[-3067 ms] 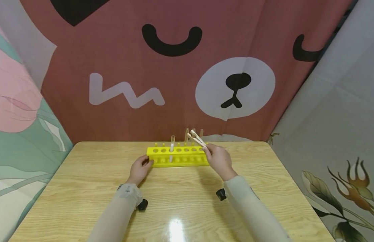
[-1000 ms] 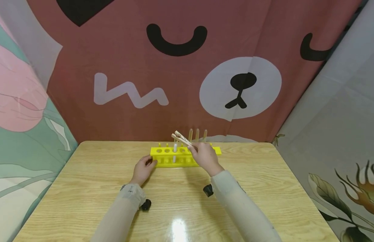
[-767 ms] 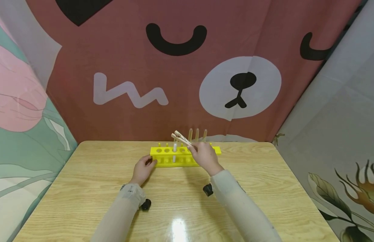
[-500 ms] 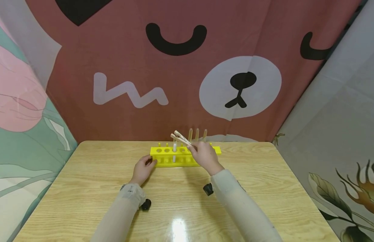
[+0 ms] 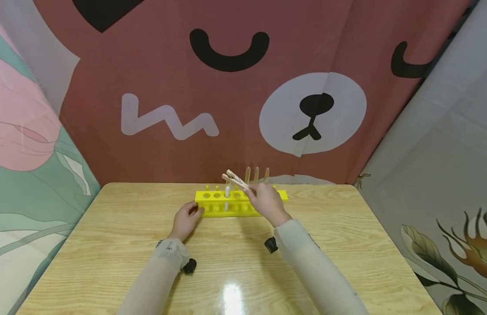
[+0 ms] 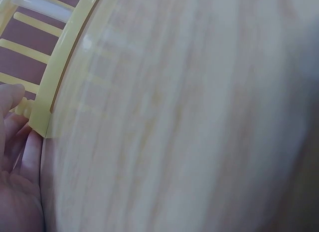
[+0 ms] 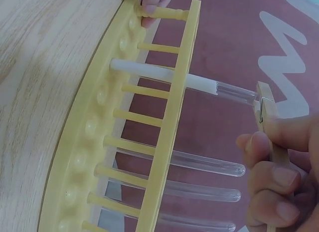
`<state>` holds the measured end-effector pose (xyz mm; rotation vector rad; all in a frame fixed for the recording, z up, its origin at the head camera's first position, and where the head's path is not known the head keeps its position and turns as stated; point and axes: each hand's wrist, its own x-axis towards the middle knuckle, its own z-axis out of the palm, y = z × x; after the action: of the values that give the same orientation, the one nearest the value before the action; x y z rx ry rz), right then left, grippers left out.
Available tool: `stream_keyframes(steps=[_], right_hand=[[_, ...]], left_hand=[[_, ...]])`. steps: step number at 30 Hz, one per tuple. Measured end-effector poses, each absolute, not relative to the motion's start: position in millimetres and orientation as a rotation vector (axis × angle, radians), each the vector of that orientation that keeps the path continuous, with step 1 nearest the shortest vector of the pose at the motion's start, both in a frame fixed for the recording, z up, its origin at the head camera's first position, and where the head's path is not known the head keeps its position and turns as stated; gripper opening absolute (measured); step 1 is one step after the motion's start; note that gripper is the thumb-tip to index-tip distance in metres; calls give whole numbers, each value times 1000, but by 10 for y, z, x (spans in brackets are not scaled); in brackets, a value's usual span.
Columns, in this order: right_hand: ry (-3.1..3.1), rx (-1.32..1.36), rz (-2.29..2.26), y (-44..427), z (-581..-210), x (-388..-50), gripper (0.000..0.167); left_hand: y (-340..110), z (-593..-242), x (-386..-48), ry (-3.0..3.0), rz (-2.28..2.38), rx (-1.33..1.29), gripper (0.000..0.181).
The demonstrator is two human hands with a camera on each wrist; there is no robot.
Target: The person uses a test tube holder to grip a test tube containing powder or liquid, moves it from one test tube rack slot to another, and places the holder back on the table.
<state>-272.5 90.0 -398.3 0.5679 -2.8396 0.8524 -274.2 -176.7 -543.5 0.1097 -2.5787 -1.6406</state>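
Observation:
A yellow test tube rack (image 5: 211,201) stands at the table's back. My left hand (image 5: 185,220) grips its left end; in the left wrist view thumb and fingers (image 6: 12,97) are around the end post. Upright in a hole of the rack is a clear test tube (image 7: 234,92) partly filled with white material. My right hand (image 5: 268,202) holds a wooden test tube clamp (image 5: 238,180) by its handle. The clamp's jaws are at the tube's mouth; whether they squeeze the glass I cannot tell. The right hand hides part of the rack in the head view.
Three clear test tubes (image 7: 209,164) sit upside down on the rack's rear pegs, right of the filled tube. A printed curtain (image 5: 168,166) hangs right behind the table (image 5: 121,253). Black wrist cameras (image 5: 190,266) sit below both wrists.
Over about three seconds my right hand has moved left with the clamp, from near the upside-down tubes to the white-filled tube. During the last second both hands stay almost still.

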Motion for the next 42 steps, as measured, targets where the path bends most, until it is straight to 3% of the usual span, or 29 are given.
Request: stream_keyframes(steps=[26, 31, 42], right_hand=[[-2892, 571, 868, 884, -3929, -2773, 27], [-2896, 571, 865, 891, -3989, -2782, 35], [-2897, 573, 854, 914, -4123, -2801, 35]], left_hand=[[-1765, -5409, -2736, -2591, -1651, 109, 51], [-1771, -5421, -2730, -2597, -1646, 115, 51], [-1761, -5403, -2720, -2597, -1625, 122, 50]])
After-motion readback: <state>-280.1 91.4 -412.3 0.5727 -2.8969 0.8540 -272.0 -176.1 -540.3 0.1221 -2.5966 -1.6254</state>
